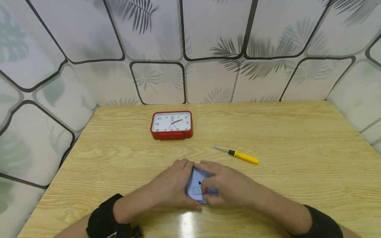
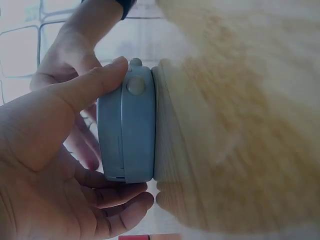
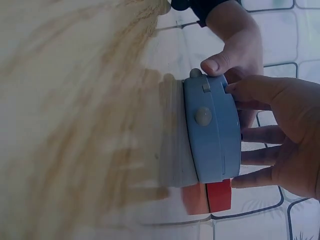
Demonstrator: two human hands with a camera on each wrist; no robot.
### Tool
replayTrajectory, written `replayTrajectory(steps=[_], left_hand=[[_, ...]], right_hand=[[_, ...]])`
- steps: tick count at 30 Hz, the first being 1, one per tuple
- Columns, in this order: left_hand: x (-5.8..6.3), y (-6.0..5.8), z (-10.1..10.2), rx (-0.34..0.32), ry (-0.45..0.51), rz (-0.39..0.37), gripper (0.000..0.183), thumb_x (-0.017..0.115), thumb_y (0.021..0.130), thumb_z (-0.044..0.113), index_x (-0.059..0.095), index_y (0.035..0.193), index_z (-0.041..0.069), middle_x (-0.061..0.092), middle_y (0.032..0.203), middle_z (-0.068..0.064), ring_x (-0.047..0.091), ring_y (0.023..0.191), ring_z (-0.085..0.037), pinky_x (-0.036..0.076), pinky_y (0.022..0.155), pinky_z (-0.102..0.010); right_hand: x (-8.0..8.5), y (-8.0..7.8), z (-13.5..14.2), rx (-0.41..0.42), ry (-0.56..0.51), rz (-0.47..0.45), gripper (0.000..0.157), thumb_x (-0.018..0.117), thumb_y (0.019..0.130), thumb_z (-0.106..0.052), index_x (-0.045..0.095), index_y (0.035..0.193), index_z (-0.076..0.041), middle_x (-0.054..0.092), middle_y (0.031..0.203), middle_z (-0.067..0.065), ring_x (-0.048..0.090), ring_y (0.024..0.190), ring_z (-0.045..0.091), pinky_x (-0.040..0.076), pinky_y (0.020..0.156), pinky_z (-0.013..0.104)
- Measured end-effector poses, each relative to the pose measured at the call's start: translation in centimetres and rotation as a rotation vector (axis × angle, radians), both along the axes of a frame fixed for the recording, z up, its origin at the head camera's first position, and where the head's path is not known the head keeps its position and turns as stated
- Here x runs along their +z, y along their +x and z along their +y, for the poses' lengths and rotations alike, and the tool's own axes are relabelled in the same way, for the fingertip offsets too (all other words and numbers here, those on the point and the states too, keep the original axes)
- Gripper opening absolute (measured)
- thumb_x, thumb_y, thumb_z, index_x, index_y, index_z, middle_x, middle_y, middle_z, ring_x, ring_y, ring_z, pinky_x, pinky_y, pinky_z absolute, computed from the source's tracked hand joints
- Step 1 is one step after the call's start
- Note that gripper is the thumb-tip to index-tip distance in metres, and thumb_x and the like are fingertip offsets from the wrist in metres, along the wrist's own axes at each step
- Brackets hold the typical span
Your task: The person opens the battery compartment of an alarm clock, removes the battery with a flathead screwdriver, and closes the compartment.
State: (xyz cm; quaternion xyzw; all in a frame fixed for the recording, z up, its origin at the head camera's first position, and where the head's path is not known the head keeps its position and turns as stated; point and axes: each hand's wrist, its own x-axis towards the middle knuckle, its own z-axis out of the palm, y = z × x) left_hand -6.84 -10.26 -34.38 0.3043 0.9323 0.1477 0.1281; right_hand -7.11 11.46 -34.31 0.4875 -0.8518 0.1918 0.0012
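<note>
A light blue alarm clock [image 1: 194, 181] lies back side up on the wooden table, with a small dark dot and an outlined rectangle on its back. Two round grey feet [image 2: 135, 85] stick out of the side facing the person. My left hand [image 1: 174, 183] grips the case from the left, thumb on the near side and fingers round the far side. From the right, my right hand [image 1: 229, 185] bends over the back. Its thumb presses at a notch by the near edge, as the right wrist view shows, and its fingertips touch the back.
A red alarm clock [image 1: 171, 135] with a white dial lies face up beyond the hands, to the left. To the right of it is a screwdriver [image 1: 245, 157] with a yellow handle. A patterned wall covering [image 1: 208, 79] rises behind the table [image 1: 297, 148].
</note>
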Motion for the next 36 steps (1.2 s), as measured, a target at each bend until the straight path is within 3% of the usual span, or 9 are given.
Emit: replayTrajectory(steps=[4, 7, 10, 14, 21, 28, 36], left_hand=[[-0.2, 0.0, -0.1, -0.006, 0.019, 0.011, 0.096, 0.085, 0.065, 0.064, 0.051, 0.132, 0.004, 0.055, 0.113, -0.001, 0.048, 0.099, -0.015, 0.049, 0.084, -0.028], [-0.3, 0.0, -0.2, -0.014, 0.022, 0.022, 0.096, 0.085, 0.066, 0.063, 0.05, 0.133, 0.003, 0.055, 0.112, -0.001, 0.048, 0.098, -0.015, 0.049, 0.083, -0.028], [-0.3, 0.0, -0.1, -0.019, 0.016, 0.041, 0.098, 0.085, 0.066, 0.062, 0.05, 0.133, 0.001, 0.055, 0.11, -0.002, 0.048, 0.096, -0.015, 0.049, 0.081, -0.028], [-0.3, 0.0, 0.0, -0.014, 0.006, 0.04, 0.098, 0.085, 0.066, 0.062, 0.049, 0.134, 0.001, 0.055, 0.11, -0.003, 0.048, 0.095, -0.015, 0.049, 0.081, -0.028], [-0.1, 0.1, 0.0, 0.003, -0.013, 0.025, 0.098, 0.083, 0.067, 0.065, 0.048, 0.135, 0.002, 0.054, 0.11, -0.002, 0.048, 0.097, -0.015, 0.05, 0.083, -0.028], [0.2, -0.1, 0.0, 0.059, -0.03, -0.057, 0.1, 0.083, 0.068, 0.063, 0.045, 0.138, 0.002, 0.054, 0.113, -0.003, 0.049, 0.1, -0.015, 0.051, 0.087, -0.03], [0.4, -0.7, -0.6, 0.084, -0.05, -0.064, 0.103, 0.083, 0.069, 0.062, 0.043, 0.141, 0.001, 0.056, 0.122, -0.009, 0.051, 0.106, -0.019, 0.051, 0.098, -0.037]], right_hand=[[0.0, -0.1, -0.1, 0.058, -0.085, 0.166, 0.01, 0.081, 0.079, -0.026, 0.072, 0.075, -0.025, 0.065, 0.12, 0.002, 0.058, 0.12, 0.024, 0.05, 0.103, 0.04], [0.0, -0.3, -0.1, 0.089, -0.141, 0.274, 0.01, 0.082, 0.077, -0.024, 0.073, 0.074, -0.025, 0.06, 0.1, -0.007, 0.056, 0.103, 0.014, 0.051, 0.089, 0.03], [0.0, -0.5, 0.0, 0.12, -0.172, 0.323, 0.011, 0.083, 0.075, -0.021, 0.073, 0.075, -0.025, 0.056, 0.09, -0.01, 0.053, 0.089, 0.01, 0.046, 0.075, 0.022], [0.2, -0.6, 0.2, 0.146, -0.171, 0.324, 0.012, 0.082, 0.076, -0.02, 0.071, 0.077, -0.024, 0.057, 0.086, -0.012, 0.052, 0.082, 0.007, 0.041, 0.069, 0.019], [1.3, -1.2, 1.1, 0.145, -0.216, 0.288, 0.014, 0.081, 0.075, -0.014, 0.07, 0.074, -0.023, 0.058, 0.078, -0.013, 0.051, 0.078, 0.005, 0.046, 0.073, 0.018], [2.8, -2.9, 3.1, 0.048, -0.245, 0.352, 0.015, 0.082, 0.07, -0.008, 0.071, 0.074, -0.018, 0.06, 0.072, -0.012, 0.051, 0.07, 0.002, 0.047, 0.065, 0.016], [3.1, -4.2, 5.0, -0.088, -0.179, 0.348, 0.014, 0.081, 0.073, -0.007, 0.072, 0.072, -0.018, 0.061, 0.071, -0.013, 0.051, 0.066, 0.0, 0.047, 0.059, 0.018]])
